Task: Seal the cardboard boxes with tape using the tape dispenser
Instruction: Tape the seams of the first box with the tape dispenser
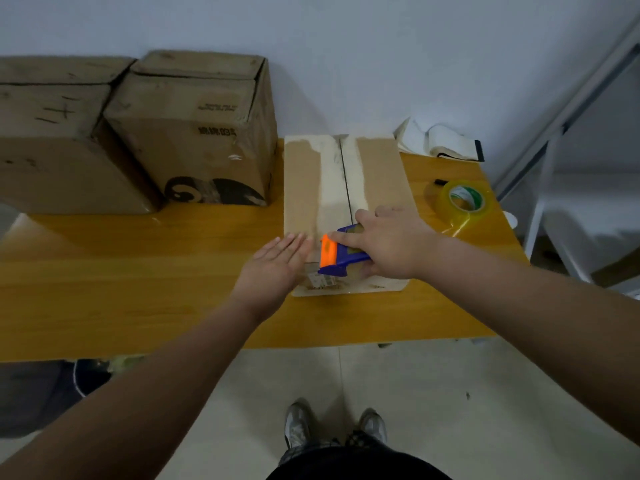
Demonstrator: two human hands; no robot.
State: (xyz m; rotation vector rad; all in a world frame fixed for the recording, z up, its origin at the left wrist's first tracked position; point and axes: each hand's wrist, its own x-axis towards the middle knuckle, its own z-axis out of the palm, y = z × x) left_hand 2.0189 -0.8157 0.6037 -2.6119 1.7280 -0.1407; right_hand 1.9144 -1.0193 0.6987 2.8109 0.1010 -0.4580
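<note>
Right hand [391, 245] is wrapped around the tape dispenser [341, 252], with the index finger stretched along the top toward the orange end. The dispenser is chunky blue plastic with a bright orange front piece, and it sits at the lower end of the flat cardboard box [381, 174], mid-frame, just about on the centre seam. Left hand [277, 263] isn't gripping anything. It's flat, palm down, fingers straight, with the tips resting on the box's left edge just beside the dispenser.

The box top is plain brown card with a dark seam down the middle and a pale, rough strip on both sides of it. There's a small printed label near its lower edge.

It all sits on a glossy yellow-orange wood-grain desk [138, 271]. In the upper left are 2 taller, scuffed boxes, one with a black logo [194, 133] and one at the frame edge [45, 133]. A clear tape roll [464, 202] sits right of centre, with a black marker [440, 182] just above it and a crumpled white cloth [440, 142] against the pale wall [346, 46]. The floor [415, 393] is light tile, and the shoes [301, 427] show at the bottom.
</note>
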